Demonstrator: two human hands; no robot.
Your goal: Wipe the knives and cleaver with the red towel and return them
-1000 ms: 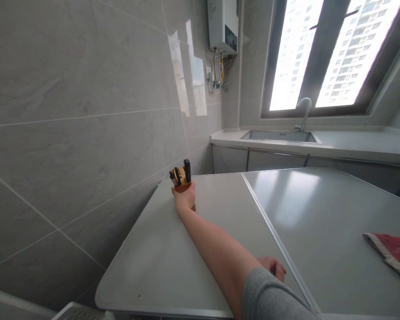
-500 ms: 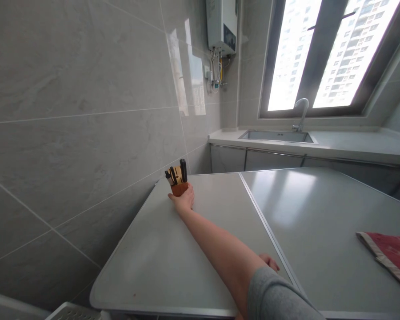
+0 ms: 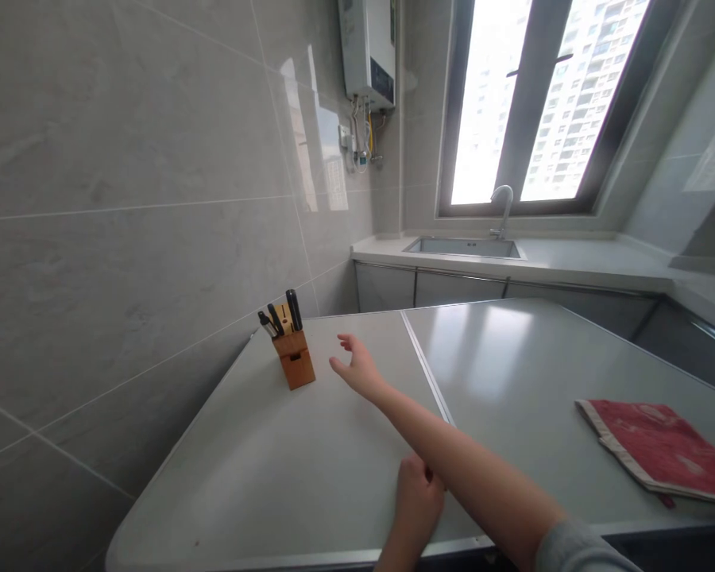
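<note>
A brown wooden knife block (image 3: 295,364) stands on the table near the wall, with several black-handled knives (image 3: 294,310) upright in its slots. To its right, apart from it, my right hand (image 3: 357,369) hangs open with thumb and fingers spread and nothing between them. My right forearm crosses over in front of my left hand (image 3: 420,485). That left hand rests near the table's front edge, its fingers curled into a fist; no object shows in it, though the forearm hides part of it.
The pale table (image 3: 262,492) has a metal seam across it. A folded red cloth (image 3: 661,445) lies at the right. A counter with a sink (image 3: 461,247) and tap (image 3: 504,210) is behind, below a window. Tiled wall (image 3: 155,278) borders the left side.
My right hand has let go of the knife block and drawn away to the right. My left hand now shows more fully. The view has turned rightward, bringing more of the red cloth in.
</note>
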